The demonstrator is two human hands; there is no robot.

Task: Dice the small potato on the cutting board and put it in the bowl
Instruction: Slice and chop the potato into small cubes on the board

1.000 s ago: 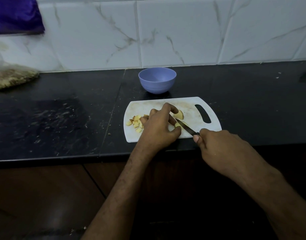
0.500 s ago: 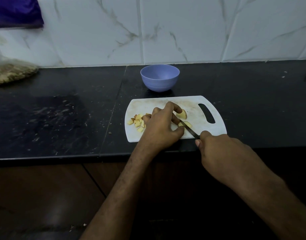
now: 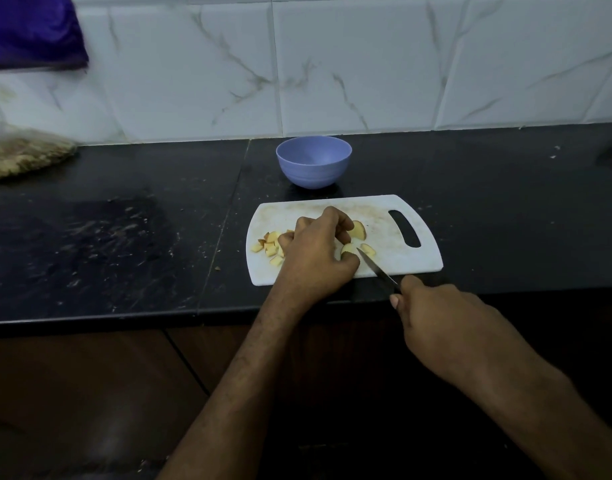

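The potato piece (image 3: 346, 249) sits on the white cutting board (image 3: 394, 261), pinched by the curled fingers of the left hand (image 3: 315, 252). The knife (image 3: 377, 268) tip rests right beside it, and the right hand (image 3: 436, 320) is wrapped tight round the knife handle. A pile of small potato cubes (image 3: 268, 247) lies on the board's left side. The purple bowl (image 3: 313, 161) stands on the black table (image 3: 124, 237) just behind the board.

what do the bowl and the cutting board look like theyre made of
Bowl: likely plastic, matte lavender, even colour with faint ridges on the wall. Cutting board: probably plastic, white and thin, with a moulded handle slot and brownish staining.
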